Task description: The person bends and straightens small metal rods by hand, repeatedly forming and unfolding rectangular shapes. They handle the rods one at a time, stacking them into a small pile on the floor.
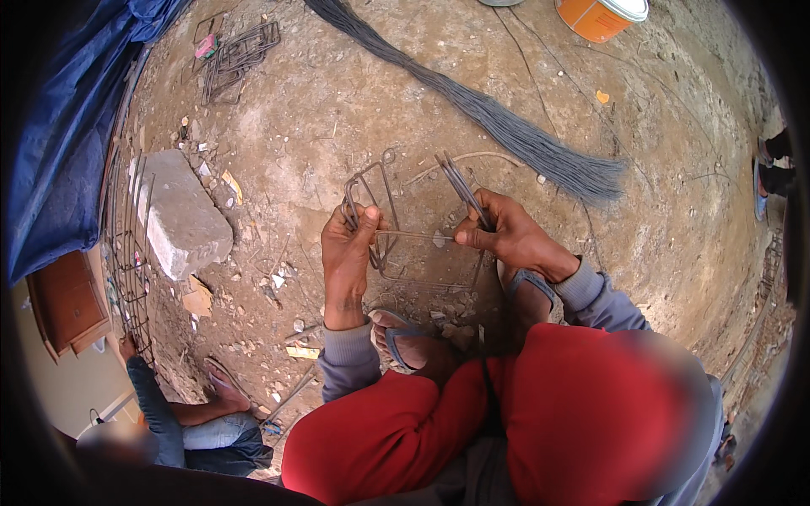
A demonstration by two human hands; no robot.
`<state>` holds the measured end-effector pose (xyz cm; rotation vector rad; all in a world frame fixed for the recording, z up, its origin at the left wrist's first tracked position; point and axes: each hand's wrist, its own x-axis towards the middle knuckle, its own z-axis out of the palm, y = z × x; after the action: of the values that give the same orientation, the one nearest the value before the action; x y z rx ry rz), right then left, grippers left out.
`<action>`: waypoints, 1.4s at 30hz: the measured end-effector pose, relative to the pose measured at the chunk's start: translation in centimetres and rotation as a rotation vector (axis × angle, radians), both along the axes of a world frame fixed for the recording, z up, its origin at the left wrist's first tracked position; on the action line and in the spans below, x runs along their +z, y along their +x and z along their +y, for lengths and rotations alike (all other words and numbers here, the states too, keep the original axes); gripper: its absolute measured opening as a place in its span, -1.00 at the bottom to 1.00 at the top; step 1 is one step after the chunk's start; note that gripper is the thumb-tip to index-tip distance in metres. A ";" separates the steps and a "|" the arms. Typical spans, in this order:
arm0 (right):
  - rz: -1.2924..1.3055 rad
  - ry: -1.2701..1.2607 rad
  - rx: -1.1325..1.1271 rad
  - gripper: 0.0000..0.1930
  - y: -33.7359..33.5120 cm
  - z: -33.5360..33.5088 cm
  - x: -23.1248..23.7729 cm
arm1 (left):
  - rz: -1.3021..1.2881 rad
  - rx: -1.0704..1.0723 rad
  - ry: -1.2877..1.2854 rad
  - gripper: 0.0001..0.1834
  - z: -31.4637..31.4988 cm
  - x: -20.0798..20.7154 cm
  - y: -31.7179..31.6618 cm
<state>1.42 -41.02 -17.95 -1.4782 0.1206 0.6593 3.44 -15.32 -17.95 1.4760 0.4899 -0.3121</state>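
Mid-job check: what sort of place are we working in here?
Probably a building site: rough dirt ground strewn with rubble, a long bundle of grey wire, and bent metal frames held in the left hand and right hand.

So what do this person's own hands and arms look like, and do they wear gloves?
The left hand and right hand are both gloveless. The left sleeve and right sleeve are long and muted blue-grey, each ending in a grey ribbed cuff.
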 end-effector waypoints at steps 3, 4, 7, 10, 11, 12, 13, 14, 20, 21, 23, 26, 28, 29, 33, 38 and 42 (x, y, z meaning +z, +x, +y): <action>0.054 0.172 -0.190 -0.77 -0.4 0.0 -1.3 | -0.058 0.073 -0.144 -0.72 2.0 -1.1 -0.5; 0.093 0.180 -0.215 -0.77 -0.4 -0.1 -1.3 | -0.047 0.048 -0.168 -0.71 2.2 -1.3 -0.9; 0.185 0.192 -0.272 -0.79 -0.3 -0.1 -1.3 | -0.002 0.026 -0.290 -0.70 2.5 -1.1 -2.0; 0.226 0.179 -0.295 -0.81 -0.2 0.1 -1.3 | 0.030 0.078 -0.475 -0.70 1.9 -0.4 -2.8; 0.239 0.175 -0.305 -0.81 -0.3 0.2 -1.5 | 0.013 0.074 -0.508 -0.70 1.8 -0.2 -2.9; 0.252 0.173 -0.313 -0.81 -0.4 0.3 -1.6 | -0.005 0.073 -0.538 -0.70 1.7 0.0 -3.1; 0.244 0.163 -0.292 -0.83 -0.4 0.2 -1.8 | -0.018 0.071 -0.514 -0.71 1.6 0.2 -3.2; 0.237 0.153 -0.272 -0.85 -0.5 0.1 -2.0 | -0.030 0.069 -0.490 -0.71 1.6 0.3 -3.2; 0.343 0.360 -0.369 -0.85 0.5 -0.6 -1.9 | -0.065 0.151 -0.397 -0.78 1.6 1.5 -2.4; 0.347 0.409 -0.382 -0.83 0.6 -0.8 -2.0 | -0.054 0.167 -0.374 -0.79 1.6 1.4 -2.2; 0.358 0.405 -0.396 -0.82 0.5 -0.9 -2.1 | -0.037 0.176 -0.326 -0.81 1.4 1.0 -2.2; 0.374 0.375 -0.384 -0.78 0.8 -1.0 -1.9 | -0.004 0.184 -0.288 -0.83 0.8 0.7 -2.2; 0.368 0.348 -0.365 -0.75 0.9 -1.1 -1.6 | 0.007 0.172 -0.277 -0.85 0.4 0.6 -2.3; 0.362 0.333 -0.356 -0.74 1.0 -1.1 -1.5 | 0.011 0.161 -0.275 -0.87 0.2 0.5 -2.3; 0.329 0.278 -0.299 -0.74 1.0 -1.2 -0.7 | 0.045 0.129 -0.262 -0.87 -1.4 0.4 -2.2; 0.353 0.347 -0.217 -0.76 0.9 -1.3 -0.1 | 0.046 0.092 -0.288 -0.87 -3.0 0.2 -1.9; 0.350 0.404 -0.175 -0.78 0.9 -2.0 -0.2 | 0.042 0.079 -0.313 -0.89 -3.6 0.7 -1.6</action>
<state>2.32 -43.07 -18.14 -0.9445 0.3607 0.7452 1.83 -18.91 -17.28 1.1453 0.5067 -0.3418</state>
